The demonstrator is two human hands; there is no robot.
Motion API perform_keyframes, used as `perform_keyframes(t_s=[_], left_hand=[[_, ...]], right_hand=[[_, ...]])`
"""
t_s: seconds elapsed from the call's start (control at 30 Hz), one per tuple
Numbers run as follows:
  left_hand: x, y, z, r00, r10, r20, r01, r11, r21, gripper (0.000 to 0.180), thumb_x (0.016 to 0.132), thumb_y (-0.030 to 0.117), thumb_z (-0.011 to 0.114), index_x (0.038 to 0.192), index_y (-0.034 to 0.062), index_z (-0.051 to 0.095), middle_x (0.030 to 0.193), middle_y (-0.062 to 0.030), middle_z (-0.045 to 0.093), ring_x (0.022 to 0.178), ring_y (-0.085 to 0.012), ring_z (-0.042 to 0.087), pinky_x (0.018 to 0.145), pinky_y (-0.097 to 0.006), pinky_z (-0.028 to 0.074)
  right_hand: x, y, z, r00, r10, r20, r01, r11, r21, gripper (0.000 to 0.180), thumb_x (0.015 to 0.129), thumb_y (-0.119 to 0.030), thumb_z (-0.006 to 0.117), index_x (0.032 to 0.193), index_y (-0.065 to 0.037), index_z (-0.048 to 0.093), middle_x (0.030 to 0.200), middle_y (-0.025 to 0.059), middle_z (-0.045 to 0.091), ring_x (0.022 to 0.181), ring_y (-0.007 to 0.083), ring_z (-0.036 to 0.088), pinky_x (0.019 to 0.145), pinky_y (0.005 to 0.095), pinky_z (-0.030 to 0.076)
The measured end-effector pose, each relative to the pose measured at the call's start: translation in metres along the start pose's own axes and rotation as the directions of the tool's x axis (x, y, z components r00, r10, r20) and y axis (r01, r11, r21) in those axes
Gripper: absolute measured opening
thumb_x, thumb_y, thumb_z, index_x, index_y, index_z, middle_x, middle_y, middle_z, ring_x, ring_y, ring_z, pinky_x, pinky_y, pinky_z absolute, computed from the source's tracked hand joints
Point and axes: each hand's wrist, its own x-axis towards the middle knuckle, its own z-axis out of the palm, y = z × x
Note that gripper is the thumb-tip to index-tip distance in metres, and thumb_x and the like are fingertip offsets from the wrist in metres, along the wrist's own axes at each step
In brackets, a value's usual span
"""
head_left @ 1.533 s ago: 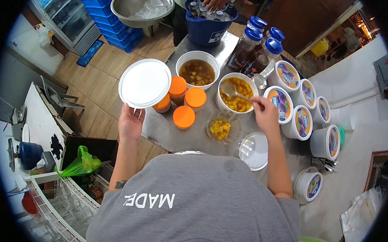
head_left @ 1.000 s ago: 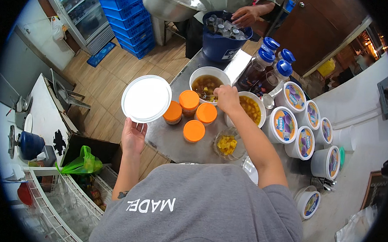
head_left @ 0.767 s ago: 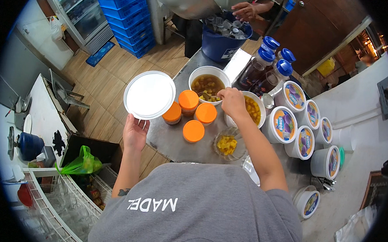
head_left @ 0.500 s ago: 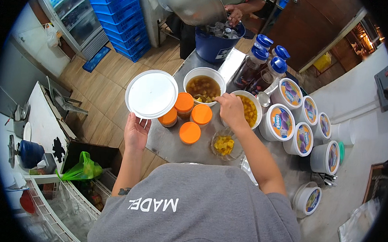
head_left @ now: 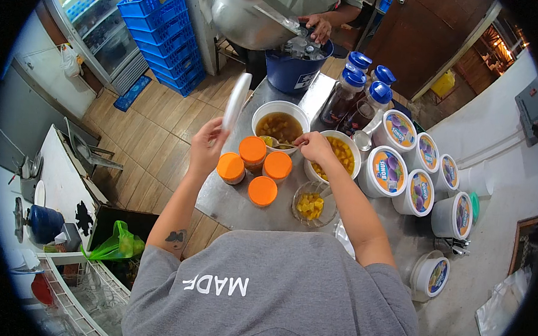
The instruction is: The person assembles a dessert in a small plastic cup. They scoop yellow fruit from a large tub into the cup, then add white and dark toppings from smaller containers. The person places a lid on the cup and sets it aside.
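Note:
My left hand (head_left: 208, 143) pinches the rim of a round white lid (head_left: 236, 102), which stands tilted nearly edge-on left of a white tub (head_left: 307, 111). Brown liquid with fruit pieces (head_left: 278, 126) fills that tub. A metal spoon (head_left: 287, 146) rests over the tub's near side with yellow pieces in its bowl, and my right hand (head_left: 314, 147) is closed on its handle. Beneath my right wrist is a second white tub (head_left: 358, 166) of yellow cubes. Nearer to me sits a glass bowl (head_left: 297, 215) of yellow fruit pieces. Several orange-lidded jars (head_left: 263, 191) stand left of it.
Across the metal table (head_left: 219, 196), another person's hand (head_left: 319, 27) is over a blue bucket (head_left: 292, 75) of clear chunks, beside a tilted metal bowl (head_left: 252, 21). Blue-lidded pitchers (head_left: 336, 101) and several lidded tubs (head_left: 387, 172) line the right side. Blue crates (head_left: 166, 41) are stacked far left.
My left hand has turned the lid from facing up to nearly edge-on and moved it right. The spoon's bowl now shows with yellow pieces. The other person's metal bowl has shifted lower.

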Motion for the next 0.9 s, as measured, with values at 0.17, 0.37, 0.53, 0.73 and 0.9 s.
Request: perform_keyframes(t_s=[0.17,0.37,0.53,0.73,0.9], left_hand=[[0.018,0.006,0.013,0.959,0.217,0.18,-0.264,0.916,0.303,0.025,0.081,0.006,0.073,0.106,0.004,0.069,0.094,-0.0114,0.065,0.084,-0.0249,0.064,0.075,-0.035,0.051],[0.045,0.003,0.031,0.904,0.234,0.359,-0.361,0.867,0.343,0.02,0.076,0.012,0.075,0.096,0.008,0.074,0.089,-0.0078,0.067,0.086,-0.0281,0.064,0.076,-0.041,0.049],[0.066,-0.002,0.071,0.769,0.28,0.575,-0.568,0.712,0.412,0.02,0.073,0.012,0.076,0.092,0.0068,0.074,0.088,-0.0108,0.069,0.085,-0.031,0.065,0.079,-0.04,0.051],[0.067,0.003,0.12,0.616,-0.093,0.782,-0.486,0.736,0.471,0.017,0.072,0.014,0.077,0.087,0.0064,0.073,0.086,-0.0122,0.071,0.082,-0.0292,0.068,0.074,-0.038,0.053],[0.082,-0.023,0.123,0.457,-0.252,0.853,-0.441,0.768,0.464,0.019,0.077,0.018,0.076,0.09,0.0042,0.073,0.081,-0.0108,0.071,0.077,-0.0249,0.069,0.069,-0.034,0.053]], right_hand=[[0.003,0.002,-0.002,0.999,-0.004,-0.05,0.004,1.0,0.007,0.026,0.082,-0.007,0.058,0.101,-0.008,0.075,0.09,0.0149,0.073,0.083,0.0231,0.07,0.076,0.0352,0.053],[-0.014,0.011,-0.025,0.987,-0.023,-0.16,0.035,0.997,0.072,0.023,0.083,-0.01,0.058,0.099,-0.012,0.075,0.093,0.0143,0.072,0.089,0.0282,0.069,0.08,0.0379,0.053],[-0.079,0.028,-0.058,0.955,-0.11,-0.276,0.125,0.992,0.035,0.019,0.085,-0.011,0.061,0.098,-0.012,0.075,0.088,0.0122,0.072,0.082,0.0266,0.069,0.077,0.0377,0.053],[-0.185,0.05,-0.063,0.965,0.006,-0.263,0.007,0.999,0.047,0.016,0.085,-0.01,0.063,0.096,-0.011,0.074,0.09,0.0119,0.071,0.079,0.0273,0.068,0.073,0.0383,0.053],[-0.231,0.069,-0.025,0.944,0.038,-0.329,-0.022,0.998,0.052,0.016,0.084,-0.006,0.061,0.095,-0.01,0.073,0.083,0.0132,0.065,0.076,0.0317,0.063,0.071,0.0421,0.05]])
